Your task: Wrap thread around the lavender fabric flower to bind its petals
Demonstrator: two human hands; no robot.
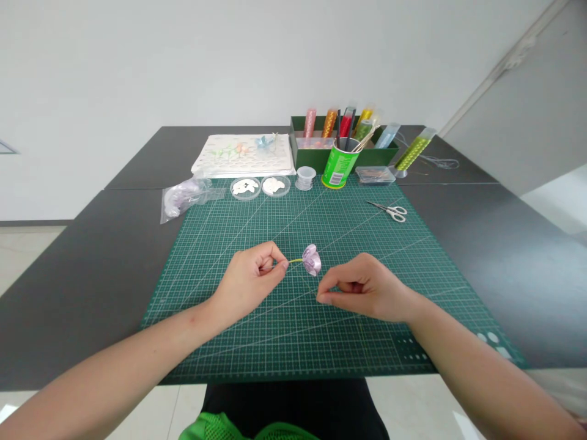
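A small pale purple flower (312, 260) with a thin green stem (296, 261) lies on its side in the air above the green cutting mat (275, 342). My left hand (254, 275) pinches the stem between thumb and fingertips, and the blossom points right. Just right of and below the blossom is my right hand (367, 287), its thumb and index fingertip pressed together, apart from the flower. Whatever that pinch holds, if anything, is too small to make out.
Behind the hands stand two dishes of white pieces (245, 188), a clear spool (305, 178), a green can (340, 164) and a dark green box (316, 160). Scissors (394, 211) lie at the right, a plastic bag (181, 197) at the left. White sheets (238, 164) are farther back.
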